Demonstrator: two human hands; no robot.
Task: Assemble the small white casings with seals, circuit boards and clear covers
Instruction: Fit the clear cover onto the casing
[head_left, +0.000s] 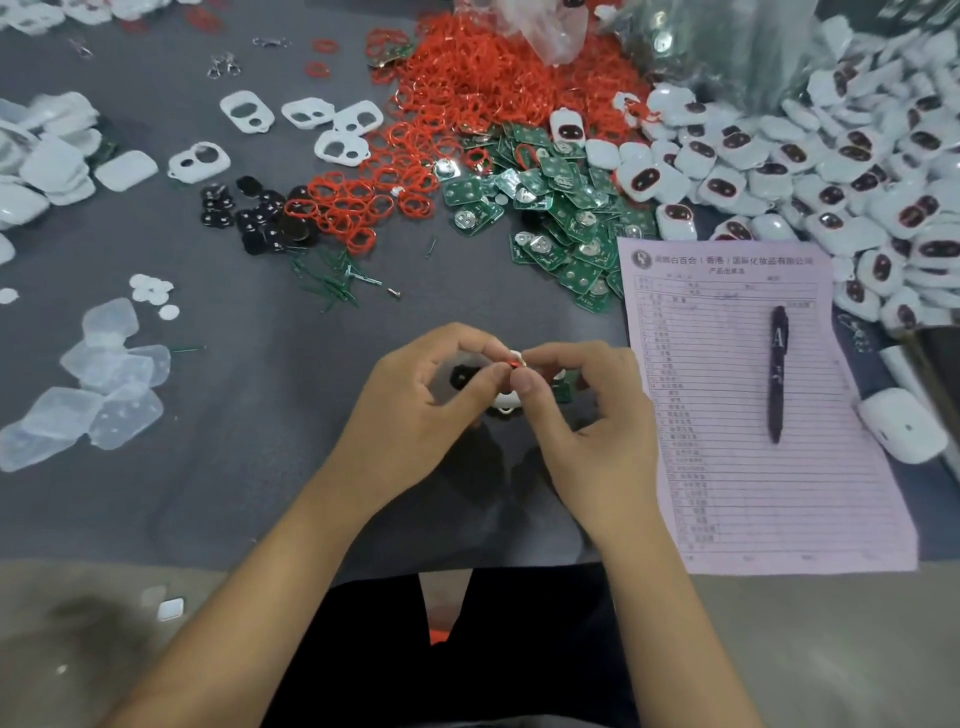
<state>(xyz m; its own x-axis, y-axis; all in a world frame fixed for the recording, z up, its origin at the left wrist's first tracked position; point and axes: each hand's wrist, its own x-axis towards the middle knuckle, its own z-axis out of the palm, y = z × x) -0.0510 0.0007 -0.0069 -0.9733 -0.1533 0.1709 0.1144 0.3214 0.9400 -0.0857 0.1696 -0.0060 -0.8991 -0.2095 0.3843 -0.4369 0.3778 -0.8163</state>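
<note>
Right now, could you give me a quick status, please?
Both hands, left hand and right hand, pinching one white casing. Red seal at fingertips. Nothing in the way.

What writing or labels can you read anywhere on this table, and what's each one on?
"A": white letter on the black pen.
Pink form: a round logo and printed header lines in Chinese characters, too blurred to read; table rows too small.
Green circuit boards: markings too small to read.
</note>
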